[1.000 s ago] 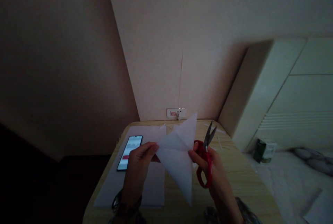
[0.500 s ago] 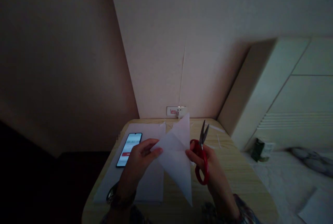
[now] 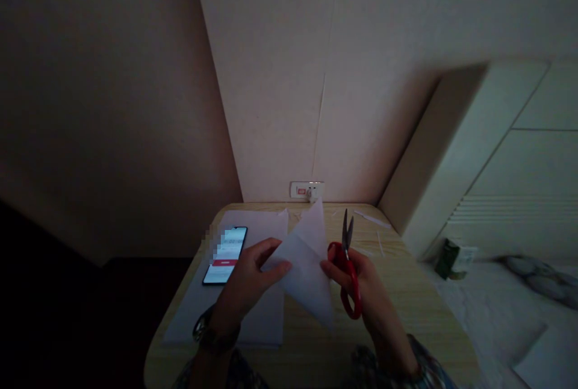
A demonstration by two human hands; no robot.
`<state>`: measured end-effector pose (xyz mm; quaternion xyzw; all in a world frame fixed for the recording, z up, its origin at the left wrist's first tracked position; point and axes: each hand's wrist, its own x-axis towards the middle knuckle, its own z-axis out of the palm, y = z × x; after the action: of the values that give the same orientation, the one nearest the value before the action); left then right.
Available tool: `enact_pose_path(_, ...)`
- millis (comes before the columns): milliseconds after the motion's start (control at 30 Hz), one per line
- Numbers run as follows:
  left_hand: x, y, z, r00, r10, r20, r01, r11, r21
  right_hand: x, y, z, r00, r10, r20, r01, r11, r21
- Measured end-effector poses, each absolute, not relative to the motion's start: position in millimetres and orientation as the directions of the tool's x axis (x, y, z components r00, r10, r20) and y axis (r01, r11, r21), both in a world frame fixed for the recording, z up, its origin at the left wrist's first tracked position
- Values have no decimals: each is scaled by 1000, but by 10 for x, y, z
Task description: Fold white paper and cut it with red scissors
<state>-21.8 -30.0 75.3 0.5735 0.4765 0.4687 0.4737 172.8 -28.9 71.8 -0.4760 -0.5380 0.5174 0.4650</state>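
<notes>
A folded white paper triangle (image 3: 307,262) is held up over a light wooden table (image 3: 406,292). My left hand (image 3: 255,277) pinches its left corner between thumb and fingers. My right hand (image 3: 361,283) grips red-handled scissors (image 3: 347,268), blades pointing up and nearly closed, while its fingertips also touch the paper's right edge. A watch sits on my left wrist.
A lit phone (image 3: 226,246) lies on white sheets (image 3: 253,323) at the table's left. Thin paper strips (image 3: 372,219) lie at the far right of the table. A wall socket (image 3: 307,189) sits behind. A bed with a white headboard (image 3: 487,160) stands to the right.
The scissor blades have closed from spread to nearly shut. My left fingers slid further over the paper, and the paper dropped slightly and turned.
</notes>
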Motion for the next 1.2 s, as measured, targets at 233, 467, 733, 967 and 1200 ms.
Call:
enact_pose_path(233,-297,-328,800,131,991,27,48,-34,998,1760,-294,730,-110,993,40,57,47,-997)
enact_pose_path(467,-160,-362,868,138,988,74,130,-93,987,1748,-307,732,-123,990,66,80,76,-994)
enact_pose_path(733,-221,-348,818,148,987,63,96,-78,992,1762,-319,742,-118,989,94,107,107,-988)
enact_pose_path(967,-333,-350,853,126,992,-24,44,18,999,1830,-321,745,-82,993,82,45,85,-995)
enact_pose_path(1200,-338,-368,859,139,987,-79,8,79,997,1840,-325,767,-74,996,58,35,61,-998)
